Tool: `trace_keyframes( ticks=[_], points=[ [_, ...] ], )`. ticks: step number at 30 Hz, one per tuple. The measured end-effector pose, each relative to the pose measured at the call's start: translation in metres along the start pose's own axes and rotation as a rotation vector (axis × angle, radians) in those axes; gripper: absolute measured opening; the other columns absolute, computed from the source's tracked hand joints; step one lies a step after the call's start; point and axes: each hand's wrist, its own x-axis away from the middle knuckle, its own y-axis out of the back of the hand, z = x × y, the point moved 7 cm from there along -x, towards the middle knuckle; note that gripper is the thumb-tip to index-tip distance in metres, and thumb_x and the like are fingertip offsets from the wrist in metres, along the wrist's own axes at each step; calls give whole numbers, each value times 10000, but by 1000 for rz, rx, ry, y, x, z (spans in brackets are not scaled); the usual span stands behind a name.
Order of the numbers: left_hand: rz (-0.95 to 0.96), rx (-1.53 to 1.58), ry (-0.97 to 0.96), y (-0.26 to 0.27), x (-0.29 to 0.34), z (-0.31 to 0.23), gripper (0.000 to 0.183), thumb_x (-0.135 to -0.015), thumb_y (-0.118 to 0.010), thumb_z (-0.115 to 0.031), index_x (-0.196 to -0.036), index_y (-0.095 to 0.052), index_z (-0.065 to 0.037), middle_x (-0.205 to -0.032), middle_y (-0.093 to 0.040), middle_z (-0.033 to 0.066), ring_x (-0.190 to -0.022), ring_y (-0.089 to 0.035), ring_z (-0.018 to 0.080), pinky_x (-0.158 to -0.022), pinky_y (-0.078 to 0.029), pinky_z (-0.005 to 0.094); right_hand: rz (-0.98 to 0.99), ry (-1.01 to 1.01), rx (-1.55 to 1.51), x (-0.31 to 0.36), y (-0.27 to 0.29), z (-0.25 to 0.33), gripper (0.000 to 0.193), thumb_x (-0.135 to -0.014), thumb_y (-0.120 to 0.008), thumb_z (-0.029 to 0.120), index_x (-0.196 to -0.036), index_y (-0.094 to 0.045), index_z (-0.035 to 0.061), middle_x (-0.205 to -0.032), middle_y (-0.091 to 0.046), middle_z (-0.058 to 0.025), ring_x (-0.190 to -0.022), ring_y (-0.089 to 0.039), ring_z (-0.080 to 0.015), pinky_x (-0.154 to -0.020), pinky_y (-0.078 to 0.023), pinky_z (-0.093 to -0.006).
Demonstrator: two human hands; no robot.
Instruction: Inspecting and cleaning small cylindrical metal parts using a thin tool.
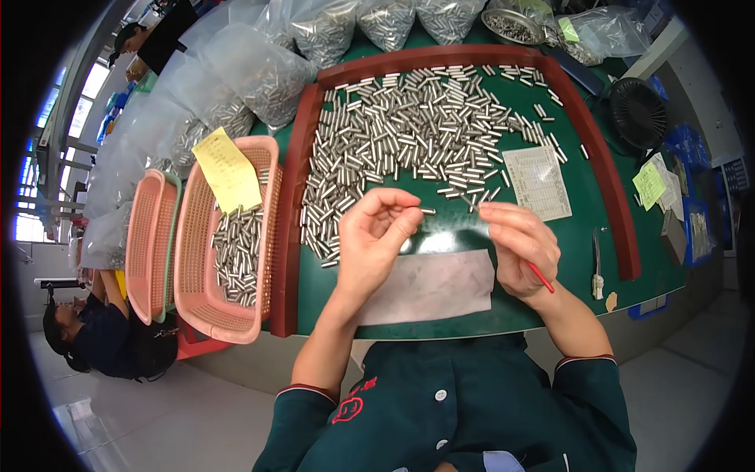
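My left hand (368,240) pinches a short shiny metal pin (427,211) between thumb and fingertips. It hovers over the near edge of a wide spread of similar loose metal pins (409,122) on the green tabletop (448,224). To its right, my right hand (523,244) is closed round a slender tool with a red end (540,277). The tool's thin grey tip points left toward the pin, apart from it; its exact kind is not clear. Below both hands lies a pale, stained cloth (429,289).
Dark red rails (613,189) border the work area. At left are a pink basket (189,259) of pins with a yellow note, and another pink basket (145,244). Pin-filled plastic bags (271,82) line the back. A printed sheet (539,182), tweezers (597,267) and a black fan (637,114) lie right.
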Motion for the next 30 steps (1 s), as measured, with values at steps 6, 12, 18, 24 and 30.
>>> trace_keyframes(
  ticks=[6,12,18,24,30],
  points=[
    [-114,-948,-904,-13,68,-78,270,-608,-785,-58,-811,-615,-5,-626,-545,43,-531,-506,194,-484,-388,277,36,-28,-18,0,-1,-2,232,-703,-611,-125,-906,-567,-22,-865,-632,-174,-751,-648,-293,-649,-552,-333],
    [53,-1173,-475,10,69,-10,165,-673,-716,-41,-786,-597,-23,-672,-509,80,-606,-515,253,-531,-401,333,92,-41,-31,3,-8,-2,255,-690,-610,-131,-918,-571,-25,-864,-631,-173,-742,-647,-290,-639,-551,-328],
    [-33,-1090,-428,17,78,-5,167,-662,-716,8,-768,-588,-9,-619,-525,88,-516,-498,232,-477,-379,301,125,-39,-72,5,-12,1,267,-682,-600,-151,-920,-567,-35,-860,-627,-185,-752,-646,-304,-640,-548,-333],
    [-384,10,122,50,127,12,108,-814,-621,-12,-899,-554,-7,-732,-576,49,-588,-534,137,-563,-431,242,153,-70,-42,11,-11,0,246,-717,-560,-159,-937,-553,-51,-868,-623,-218,-773,-643,-331,-670,-550,-368],
    [-454,1043,494,49,156,52,155,-930,-474,-165,-974,-512,-21,-715,-431,25,-645,-392,110,-582,-346,223,221,-75,-58,13,-19,2,229,-756,-547,-142,-960,-529,-41,-890,-618,-220,-789,-640,-331,-688,-547,-371]
  ],
)
